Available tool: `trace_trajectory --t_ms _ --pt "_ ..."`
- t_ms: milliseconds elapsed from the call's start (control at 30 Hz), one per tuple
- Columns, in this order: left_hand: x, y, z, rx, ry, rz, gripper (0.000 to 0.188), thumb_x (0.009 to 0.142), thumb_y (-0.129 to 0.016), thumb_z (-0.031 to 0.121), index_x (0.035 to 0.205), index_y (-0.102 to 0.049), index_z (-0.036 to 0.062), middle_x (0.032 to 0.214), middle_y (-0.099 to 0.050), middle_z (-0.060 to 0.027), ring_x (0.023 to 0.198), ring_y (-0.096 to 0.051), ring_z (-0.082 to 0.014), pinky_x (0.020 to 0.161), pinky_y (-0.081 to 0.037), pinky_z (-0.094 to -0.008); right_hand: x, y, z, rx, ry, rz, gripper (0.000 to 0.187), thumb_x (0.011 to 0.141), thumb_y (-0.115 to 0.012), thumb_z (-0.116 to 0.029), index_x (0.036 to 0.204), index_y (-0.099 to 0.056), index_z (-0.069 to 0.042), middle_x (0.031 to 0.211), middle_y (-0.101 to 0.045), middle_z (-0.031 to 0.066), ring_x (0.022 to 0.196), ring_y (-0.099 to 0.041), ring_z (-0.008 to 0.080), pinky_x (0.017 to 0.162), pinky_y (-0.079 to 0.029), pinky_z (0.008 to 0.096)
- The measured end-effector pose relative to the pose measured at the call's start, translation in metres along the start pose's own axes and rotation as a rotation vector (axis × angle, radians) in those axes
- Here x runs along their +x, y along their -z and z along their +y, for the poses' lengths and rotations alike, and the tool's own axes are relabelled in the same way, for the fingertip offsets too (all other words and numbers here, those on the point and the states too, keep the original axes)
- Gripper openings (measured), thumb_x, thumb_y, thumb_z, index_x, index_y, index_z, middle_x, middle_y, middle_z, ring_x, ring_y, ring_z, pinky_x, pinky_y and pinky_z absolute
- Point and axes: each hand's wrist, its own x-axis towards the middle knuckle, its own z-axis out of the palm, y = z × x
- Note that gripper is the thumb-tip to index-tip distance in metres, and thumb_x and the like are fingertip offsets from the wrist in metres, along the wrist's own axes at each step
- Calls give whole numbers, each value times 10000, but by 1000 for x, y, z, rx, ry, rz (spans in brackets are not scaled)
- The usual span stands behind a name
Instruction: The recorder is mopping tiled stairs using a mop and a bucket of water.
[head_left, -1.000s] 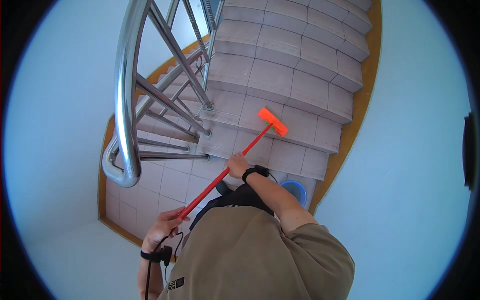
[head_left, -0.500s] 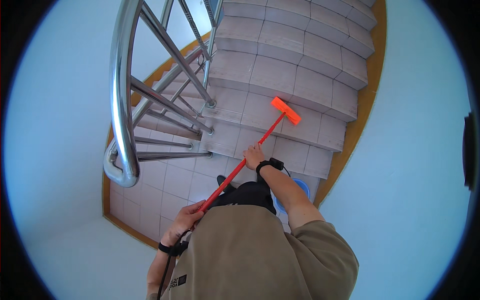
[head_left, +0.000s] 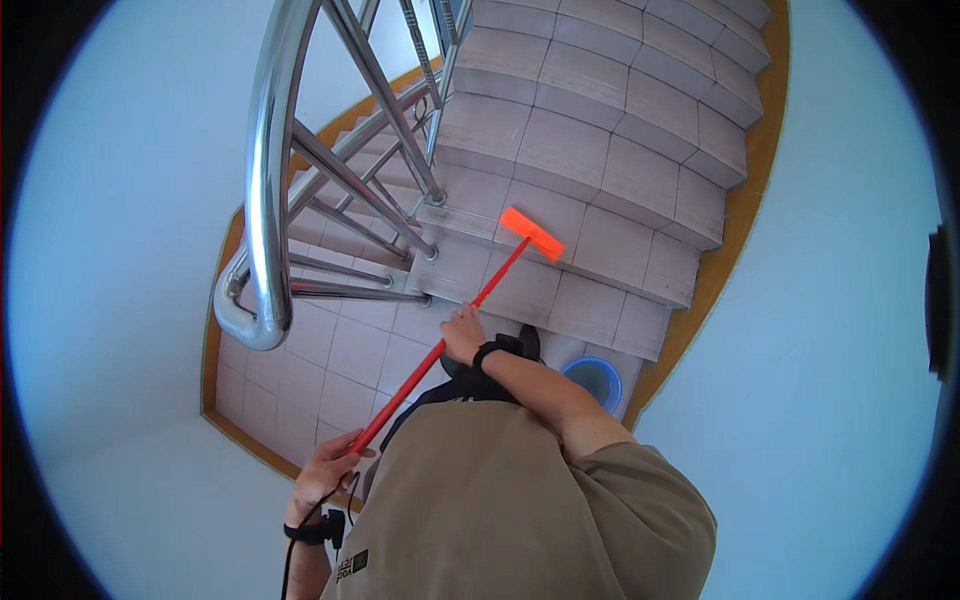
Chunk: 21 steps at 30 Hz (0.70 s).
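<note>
A mop with a red pole (head_left: 408, 388) and a flat orange head (head_left: 532, 233) slants from lower left to upper right. Its head rests on the tread of a low stair step (head_left: 610, 245), close to the step's front edge. My right hand (head_left: 463, 334) is closed round the upper part of the pole. Further down, my left hand (head_left: 325, 468) grips the pole's near end beside my body. Each wrist wears a black band with a small device, and a cable runs along the left forearm.
A blue bucket (head_left: 592, 383) stands on the tiled landing (head_left: 330, 360), right of my feet. Left of the steps is a curved steel railing (head_left: 265, 190). More tiled stairs (head_left: 600, 90) rise beyond the mop. White walls (head_left: 800, 330) with a brown skirting border (head_left: 735, 215) enclose both sides.
The mop head has moved left and a little nearer across the step. Both hands have shifted left and nearer with the pole. The bucket shows more fully, and the view has turned slightly.
</note>
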Motion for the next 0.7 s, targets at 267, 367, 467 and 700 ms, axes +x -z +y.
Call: trace_trajectory --t_ms 267,367,467,700 --pt "-21 -5 3 -56 -23 86 453 907 -531 47 1356 -493 -3 958 -695 -61 490 -468 -35 417 -372 -181 16 17 -26 78 97 -39 147 711 -684 -184 820 -711 -89 906 -634 138 1065 -486 389 953 -357 517" --pt "-1 -28 9 -21 -41 50 454 936 -494 43 1386 -451 -1 1007 -685 -75 467 -437 -44 403 -353 -185 24 22 10 57 101 -63 136 720 -672 -170 819 -712 -86 904 -637 148 1041 -492 383 954 -364 512" --pt "27 -56 15 -48 -68 0 453 952 -494 71 1398 -438 7 1021 -678 -53 471 -443 -50 412 -361 -182 36 29 57 -13 101 12 137 726 -662 -161 825 -707 -78 932 -637 159 1049 -496 389 955 -375 503" --pt "41 -120 81 269 -107 -87 537 954 -551 170 1439 -381 15 954 -630 0 588 -472 -48 505 -390 -198 45 77 121 13 130 -86 115 734 -647 -146 820 -674 -74 963 -627 159 1106 -494 384 991 -373 490"
